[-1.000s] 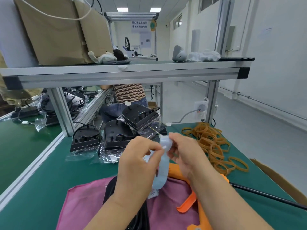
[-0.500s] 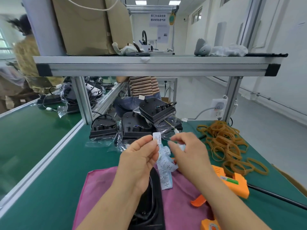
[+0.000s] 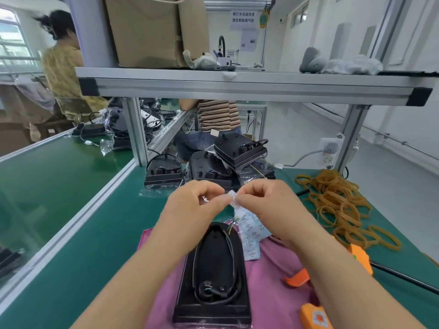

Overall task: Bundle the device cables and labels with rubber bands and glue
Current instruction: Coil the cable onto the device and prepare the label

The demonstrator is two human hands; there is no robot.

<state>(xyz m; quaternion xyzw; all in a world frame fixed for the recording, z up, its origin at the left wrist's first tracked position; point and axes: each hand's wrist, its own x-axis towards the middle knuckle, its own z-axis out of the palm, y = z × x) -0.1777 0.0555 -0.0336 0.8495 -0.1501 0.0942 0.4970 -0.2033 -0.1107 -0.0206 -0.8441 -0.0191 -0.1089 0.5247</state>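
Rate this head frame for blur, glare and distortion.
Head view: light is even, but the window is blown out and the left green table shows sheen. Head view: the person at the far bench is motion-blurred; left hand, right hand and label strip look fairly sharp. Head view: wide-angle distortion leans the shelf posts.

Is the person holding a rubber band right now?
No: the left hand and right hand both pinch the white labels, while the rubber bands lie piled on the green table.

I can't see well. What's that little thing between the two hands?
A small white label, pinched by the left hand and the right hand, in the head view.
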